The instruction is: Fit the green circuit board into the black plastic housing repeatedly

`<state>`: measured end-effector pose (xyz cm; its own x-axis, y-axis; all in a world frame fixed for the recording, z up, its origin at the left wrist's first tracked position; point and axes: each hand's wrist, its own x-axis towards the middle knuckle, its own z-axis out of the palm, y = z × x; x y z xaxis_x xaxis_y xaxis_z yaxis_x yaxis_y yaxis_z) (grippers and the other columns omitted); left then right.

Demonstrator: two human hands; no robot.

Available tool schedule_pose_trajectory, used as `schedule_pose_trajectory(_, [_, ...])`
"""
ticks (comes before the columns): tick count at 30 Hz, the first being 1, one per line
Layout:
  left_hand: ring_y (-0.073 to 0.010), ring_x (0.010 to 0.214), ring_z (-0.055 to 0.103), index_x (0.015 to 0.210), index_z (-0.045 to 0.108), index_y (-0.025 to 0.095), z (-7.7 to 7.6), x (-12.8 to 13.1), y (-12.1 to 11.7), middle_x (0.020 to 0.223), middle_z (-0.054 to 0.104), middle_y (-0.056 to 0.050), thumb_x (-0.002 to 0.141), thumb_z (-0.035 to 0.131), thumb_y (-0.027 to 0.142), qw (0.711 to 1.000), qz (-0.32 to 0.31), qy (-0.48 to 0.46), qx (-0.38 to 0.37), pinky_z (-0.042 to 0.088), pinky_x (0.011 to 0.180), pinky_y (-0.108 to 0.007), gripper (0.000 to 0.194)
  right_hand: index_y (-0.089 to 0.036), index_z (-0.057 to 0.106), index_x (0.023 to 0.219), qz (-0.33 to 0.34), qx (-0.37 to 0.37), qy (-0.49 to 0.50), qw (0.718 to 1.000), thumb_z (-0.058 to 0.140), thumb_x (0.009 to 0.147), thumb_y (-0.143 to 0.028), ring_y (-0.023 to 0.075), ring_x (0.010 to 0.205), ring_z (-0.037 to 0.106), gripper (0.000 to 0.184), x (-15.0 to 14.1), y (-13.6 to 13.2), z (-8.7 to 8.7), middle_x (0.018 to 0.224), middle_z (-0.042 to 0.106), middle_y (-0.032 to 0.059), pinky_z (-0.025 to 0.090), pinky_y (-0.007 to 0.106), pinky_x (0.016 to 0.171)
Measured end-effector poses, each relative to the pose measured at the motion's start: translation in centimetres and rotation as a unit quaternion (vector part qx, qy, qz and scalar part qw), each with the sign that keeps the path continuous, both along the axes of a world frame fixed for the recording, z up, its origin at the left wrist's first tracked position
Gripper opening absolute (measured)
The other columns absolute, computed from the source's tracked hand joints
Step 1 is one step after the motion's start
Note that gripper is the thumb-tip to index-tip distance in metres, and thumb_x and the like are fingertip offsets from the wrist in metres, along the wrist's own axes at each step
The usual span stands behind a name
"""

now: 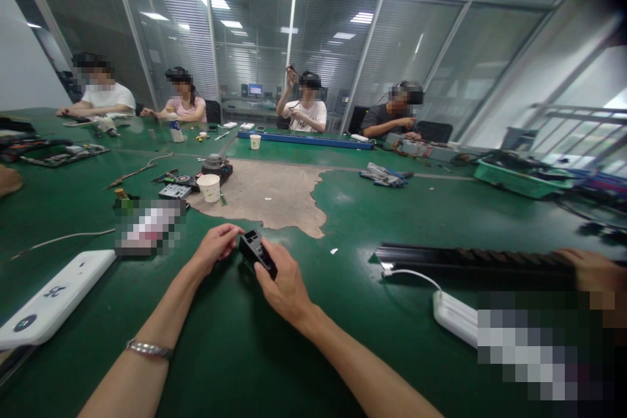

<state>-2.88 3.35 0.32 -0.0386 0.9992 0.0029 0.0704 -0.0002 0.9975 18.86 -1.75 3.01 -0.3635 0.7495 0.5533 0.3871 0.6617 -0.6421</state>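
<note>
The part (pixel 251 249) is black, the table (pixel 416 215) green, the bracelet (pixel 148 349) silver.

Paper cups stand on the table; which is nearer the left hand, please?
The front cup, by the brown patch; the other cup stands farther back, by the blue bar.

"What's on the right?"

"On my feed I've got a green basket (pixel 519 183) heaped with black cables (pixel 519 163) on the tabletop (pixel 416 215), gray work gloves (pixel 385 175) well apart from it."

"Further left?"

"I see a paper cup (pixel 209 189) upright by a tan patch (pixel 289 192), another cup (pixel 255 142) just before a long blue bar (pixel 313 140), people (pixel 309 116) seated beyond."
</note>
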Motion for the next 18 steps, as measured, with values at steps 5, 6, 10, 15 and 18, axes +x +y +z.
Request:
schedule_pose_trajectory(5, [-0.0042,0.036,0.036,0.093,0.064,0.016,-0.1,0.0,0.1,0.058,0.050,0.006,0.078,0.061,0.050,1.000,0.006,0.009,-0.005,0.019,0.033,-0.015,0.038,-0.022,0.052,0.131,-0.089,-0.014,0.042,0.995,0.053,0.082,-0.021,0.0217,0.115,0.056,0.050,1.7,1.7,1.3,0.125,0.060,0.0065,0.042,0.038,0.103])
schedule_pose_trajectory(6, [-0.0041,0.036,0.036,0.094,0.064,0.016,-0.1,0.0,0.1,0.058,0.050,0.006,0.078,0.061,0.050,1.000,0.007,0.010,-0.007,0.019,0.033,-0.015,0.038,-0.022,0.053,0.130,-0.105,-0.025,0.042,0.993,0.053,0.080,-0.020,0.0212,0.116,0.056,0.050,2.0,2.2,1.1,0.125,0.060,0.0059,0.042,0.037,0.103])
schedule_pose_trajectory(10, [-0.0039,0.036,0.037,0.095,0.064,0.016,-0.1,-0.1,0.1,0.059,0.050,0.005,0.078,0.061,0.050,1.000,0.009,0.015,-0.010,0.018,0.033,-0.015,0.038,-0.019,0.054,0.129,-0.148,-0.085,0.006,0.985,0.054,0.075,-0.020,0.0217,0.114,0.058,0.055,3.0,3.7,-0.6,0.125,0.062,0.0068,0.043,0.036,0.102])
schedule_pose_trajectory(15, [-0.0039,0.037,0.037,0.096,0.064,0.017,-0.3,-0.2,0.1,0.059,0.049,0.005,0.079,0.060,0.051,1.000,0.007,0.017,-0.006,0.018,0.033,-0.015,0.038,-0.013,0.054,0.130,-0.133,-0.112,-0.077,0.982,0.058,0.070,-0.025,0.0260,0.117,0.056,0.061,3.5,4.2,-1.3,0.127,0.060,0.0121,0.041,0.039,0.104])
schedule_pose_trajectory(18, [-0.0038,0.037,0.037,0.096,0.064,0.017,-0.3,-0.2,0.1,0.060,0.049,0.005,0.079,0.060,0.051,1.000,0.006,0.019,-0.007,0.018,0.033,-0.015,0.038,-0.015,0.053,0.131,-0.114,-0.094,-0.103,0.984,0.059,0.069,-0.024,0.0261,0.118,0.055,0.062,4.0,4.2,-0.9,0.128,0.059,0.0111,0.040,0.039,0.104])
